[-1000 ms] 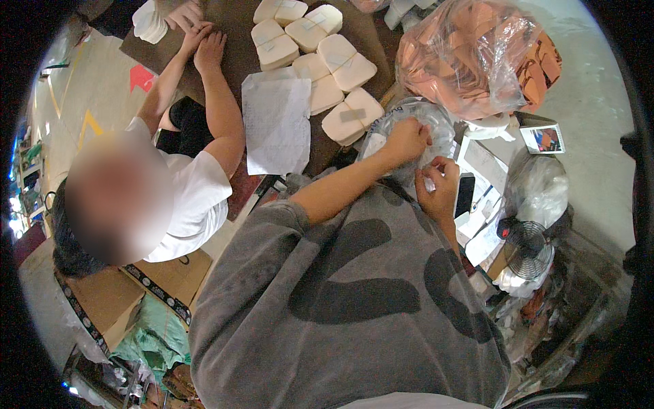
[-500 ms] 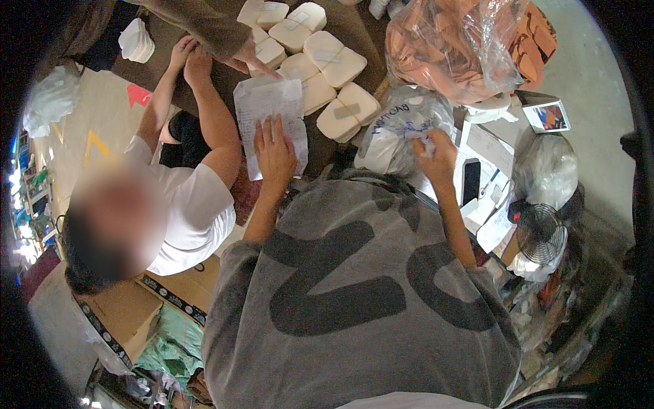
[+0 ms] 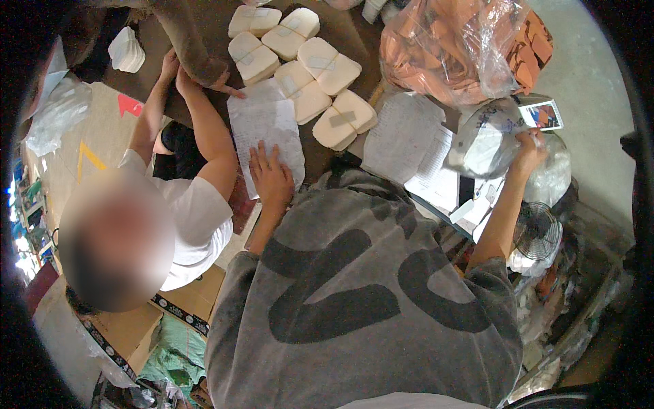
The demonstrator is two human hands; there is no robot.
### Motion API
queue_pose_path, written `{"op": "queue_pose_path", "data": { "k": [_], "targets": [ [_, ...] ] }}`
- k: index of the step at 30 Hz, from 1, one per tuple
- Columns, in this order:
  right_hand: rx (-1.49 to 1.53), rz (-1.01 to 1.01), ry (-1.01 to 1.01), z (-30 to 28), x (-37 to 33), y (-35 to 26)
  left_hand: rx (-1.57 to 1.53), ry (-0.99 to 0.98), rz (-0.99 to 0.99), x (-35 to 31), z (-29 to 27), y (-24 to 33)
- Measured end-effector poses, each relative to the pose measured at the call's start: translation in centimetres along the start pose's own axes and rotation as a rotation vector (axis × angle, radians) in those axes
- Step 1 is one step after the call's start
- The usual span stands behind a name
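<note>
My left hand [image 3: 274, 175] lies with its fingers spread on the lower part of a creased, written sheet of paper [image 3: 264, 123]. My right hand [image 3: 530, 151] grips the edge of a clear plastic bag [image 3: 485, 144] with white contents and writing on it, holding it over the papers on the right. Another written sheet [image 3: 402, 133] lies bare left of the bag. Beyond my left hand are several banded stacks of cream rounded pads [image 3: 330, 66]. A co-worker's hand [image 3: 221, 82] in a brown sleeve points a finger at the top of the paper under my hand.
A person in a white shirt [image 3: 197, 238] sits at my left, hands together by the table edge. A big clear bag of orange pieces [image 3: 449, 54] stands at the far right. A small fan [image 3: 538, 230] and a dark phone [image 3: 466, 189], partly covered, are on the right.
My right hand has moved right with the plastic bag, uncovering a written sheet. My left hand has slid slightly down the paper. The co-worker's pointing hand has shifted left.
</note>
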State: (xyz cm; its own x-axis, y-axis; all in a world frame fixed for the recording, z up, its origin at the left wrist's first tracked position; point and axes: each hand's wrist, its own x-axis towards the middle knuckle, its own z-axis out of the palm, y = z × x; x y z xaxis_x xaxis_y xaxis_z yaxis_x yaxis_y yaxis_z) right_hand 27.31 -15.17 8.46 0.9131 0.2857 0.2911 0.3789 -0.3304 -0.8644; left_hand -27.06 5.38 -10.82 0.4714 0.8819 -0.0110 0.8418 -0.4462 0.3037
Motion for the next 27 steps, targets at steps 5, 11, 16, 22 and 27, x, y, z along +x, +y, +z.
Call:
{"op": "queue_pose_path", "data": {
  "k": [5, 11, 16, 22, 27],
  "targets": [
    [-0.365, -0.185, -0.118, 3.6, 3.9, 3.3, 0.007, 0.020, 0.010, 0.0, -0.4, 0.3],
    [-0.832, -0.477, -0.382, 4.9, 6.7, 8.9, -0.017, 0.011, -0.001, 0.2, -0.5, 0.5],
    [-0.984, -0.494, -0.383, 4.3, 5.3, 7.5, -0.032, 0.041, 0.006, 0.5, -0.4, 0.5],
    [-1.020, -0.725, -0.360, 4.1, -1.1, -0.5, -0.009, 0.016, 0.021, 1.0, -0.2, 0.4],
    [-0.615, -0.309, -0.788, 6.9, -6.3, -6.7, 0.088, -0.057, 0.056, 0.7, 0.1, -0.1]
  ]
}}
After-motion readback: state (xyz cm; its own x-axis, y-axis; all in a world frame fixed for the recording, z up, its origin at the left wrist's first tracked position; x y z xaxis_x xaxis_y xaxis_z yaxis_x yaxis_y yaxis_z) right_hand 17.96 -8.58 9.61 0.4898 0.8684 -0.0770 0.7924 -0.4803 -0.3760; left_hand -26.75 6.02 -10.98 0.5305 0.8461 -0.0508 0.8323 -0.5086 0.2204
